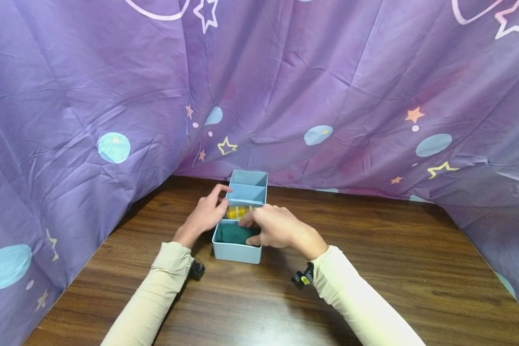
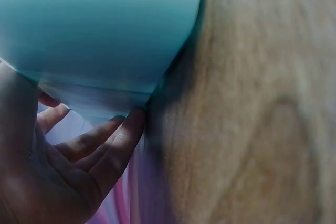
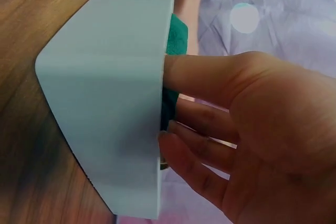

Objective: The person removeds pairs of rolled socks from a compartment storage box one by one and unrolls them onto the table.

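1. Looking down from the head view, I see a light blue divided box (image 1: 242,226) on the wooden bench (image 1: 372,269), near the middle, its long axis running away from me.
2. My left hand (image 1: 205,214) rests against the box's left wall, fingers loosely extended, gripping nothing that I can see.
3. My right hand (image 1: 274,226) reaches into the nearest compartment, fingers curled onto a dark green cloth (image 1: 233,234); a yellow item (image 1: 237,212) sits one compartment farther.
4. I judge the cloth soft, light and limp: pinch a bunched fold, not an edge.
5. The box looks like rigid, smooth, light plastic, so it may slide; brace its side walls.
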`<state>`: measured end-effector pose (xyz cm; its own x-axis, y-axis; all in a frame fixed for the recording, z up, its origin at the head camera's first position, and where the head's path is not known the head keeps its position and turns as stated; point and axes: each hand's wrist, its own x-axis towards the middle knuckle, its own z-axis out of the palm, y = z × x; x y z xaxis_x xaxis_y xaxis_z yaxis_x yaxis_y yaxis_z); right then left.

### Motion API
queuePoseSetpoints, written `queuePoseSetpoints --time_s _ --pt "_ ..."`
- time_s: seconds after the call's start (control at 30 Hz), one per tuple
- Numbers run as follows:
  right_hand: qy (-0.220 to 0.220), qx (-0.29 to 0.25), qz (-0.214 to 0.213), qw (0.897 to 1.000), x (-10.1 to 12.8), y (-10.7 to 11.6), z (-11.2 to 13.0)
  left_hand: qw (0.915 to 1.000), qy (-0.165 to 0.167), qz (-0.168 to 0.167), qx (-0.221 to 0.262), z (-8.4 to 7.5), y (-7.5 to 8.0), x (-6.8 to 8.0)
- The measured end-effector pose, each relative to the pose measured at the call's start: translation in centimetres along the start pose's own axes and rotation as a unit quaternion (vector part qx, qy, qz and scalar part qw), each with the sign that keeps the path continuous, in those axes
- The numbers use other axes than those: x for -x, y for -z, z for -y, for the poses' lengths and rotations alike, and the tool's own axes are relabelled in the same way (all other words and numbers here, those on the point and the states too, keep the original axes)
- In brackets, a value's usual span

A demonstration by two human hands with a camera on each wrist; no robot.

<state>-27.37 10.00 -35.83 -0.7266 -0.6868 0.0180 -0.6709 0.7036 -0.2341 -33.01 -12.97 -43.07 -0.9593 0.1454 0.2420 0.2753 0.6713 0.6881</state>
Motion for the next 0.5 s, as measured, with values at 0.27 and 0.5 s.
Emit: queuePoseSetpoints --time_s 0.27,0.5 --pt "0.028 -0.014 -0.034 0.999 0.6 0.6 -0.6 1.0000 -0.002 0.004 0.007 0.1 0.0 -0.1" --pt "0.065 -0.045 -0.074 0.994 1.1 0.5 -1.6 0.9999 -0.002 0.005 0.009 0.1 0.0 -0.1"
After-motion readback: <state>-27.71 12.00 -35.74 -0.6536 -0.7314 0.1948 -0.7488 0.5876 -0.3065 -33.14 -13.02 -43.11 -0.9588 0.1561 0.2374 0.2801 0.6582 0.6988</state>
